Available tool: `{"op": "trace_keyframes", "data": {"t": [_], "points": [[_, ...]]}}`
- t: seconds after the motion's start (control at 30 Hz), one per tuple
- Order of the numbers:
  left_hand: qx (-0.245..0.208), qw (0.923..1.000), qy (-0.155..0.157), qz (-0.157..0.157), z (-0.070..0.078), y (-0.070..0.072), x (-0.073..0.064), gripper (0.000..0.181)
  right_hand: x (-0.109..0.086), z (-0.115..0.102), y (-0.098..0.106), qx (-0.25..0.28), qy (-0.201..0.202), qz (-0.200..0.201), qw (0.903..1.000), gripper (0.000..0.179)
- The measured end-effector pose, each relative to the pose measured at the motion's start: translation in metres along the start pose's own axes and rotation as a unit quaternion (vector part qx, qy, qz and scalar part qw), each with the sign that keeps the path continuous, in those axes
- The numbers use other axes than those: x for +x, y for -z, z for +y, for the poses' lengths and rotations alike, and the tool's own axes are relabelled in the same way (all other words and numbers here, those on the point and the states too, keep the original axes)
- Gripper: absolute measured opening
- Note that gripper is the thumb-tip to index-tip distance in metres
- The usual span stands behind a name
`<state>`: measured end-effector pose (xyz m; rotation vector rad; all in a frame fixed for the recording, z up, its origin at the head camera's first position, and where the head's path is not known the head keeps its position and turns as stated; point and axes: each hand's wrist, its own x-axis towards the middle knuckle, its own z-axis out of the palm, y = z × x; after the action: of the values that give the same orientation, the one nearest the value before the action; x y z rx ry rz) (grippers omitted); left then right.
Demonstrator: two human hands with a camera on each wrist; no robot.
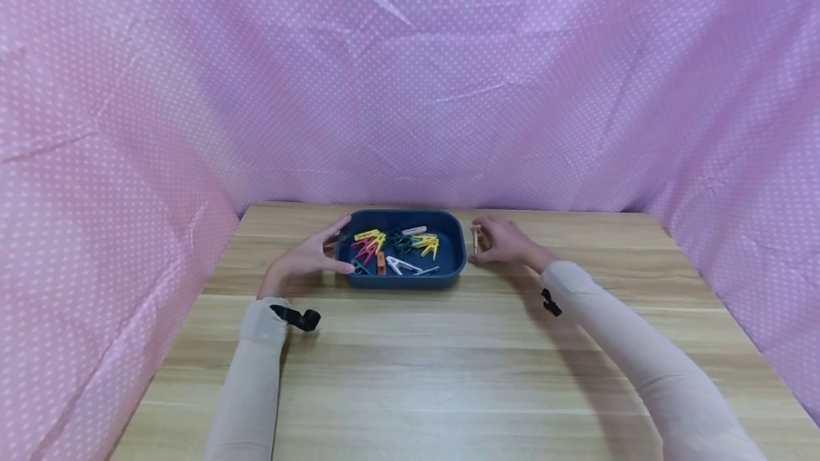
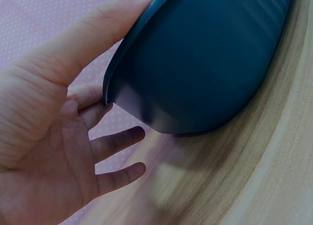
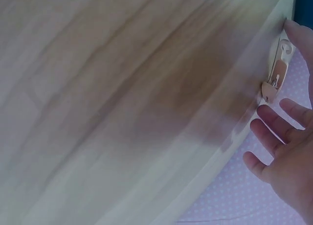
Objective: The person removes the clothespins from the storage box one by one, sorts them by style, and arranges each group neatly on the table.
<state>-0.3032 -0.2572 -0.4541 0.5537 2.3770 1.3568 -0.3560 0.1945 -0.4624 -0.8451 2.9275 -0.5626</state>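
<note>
A dark blue tray (image 1: 403, 282) stands toward the back of the table, with several coloured clothes pegs lying in it. My left hand (image 1: 306, 255) spans the tray's left end, thumb at the near rim and fingers at the far corner. In the left wrist view the thumb (image 2: 105, 29) lies along the rim while the lower fingers stretch out loosely. Just right of the tray, my right hand (image 1: 505, 240) is spread around light-brown clothes pegs (image 3: 279, 73). They sit between its thumb and fingers, partly hidden in the head view.
Inside the tray are yellow pegs (image 1: 430, 242), red pegs (image 1: 366, 251), an orange peg (image 1: 381, 262) and a white peg (image 1: 401, 264). The wooden table (image 1: 416, 375) extends toward me. A pink dotted cloth (image 1: 410, 105) hangs behind it and at both sides.
</note>
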Motion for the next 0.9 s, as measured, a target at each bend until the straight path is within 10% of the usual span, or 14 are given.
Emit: {"op": "trace_keyframes", "data": {"t": [0.9], "points": [[-0.010, 0.9999, 0.006, -0.004, 0.000, 0.001, -0.001, 0.110, 0.008, -0.023, 0.024, 0.012, 0.028, 0.029, 0.9991, 0.077]]}}
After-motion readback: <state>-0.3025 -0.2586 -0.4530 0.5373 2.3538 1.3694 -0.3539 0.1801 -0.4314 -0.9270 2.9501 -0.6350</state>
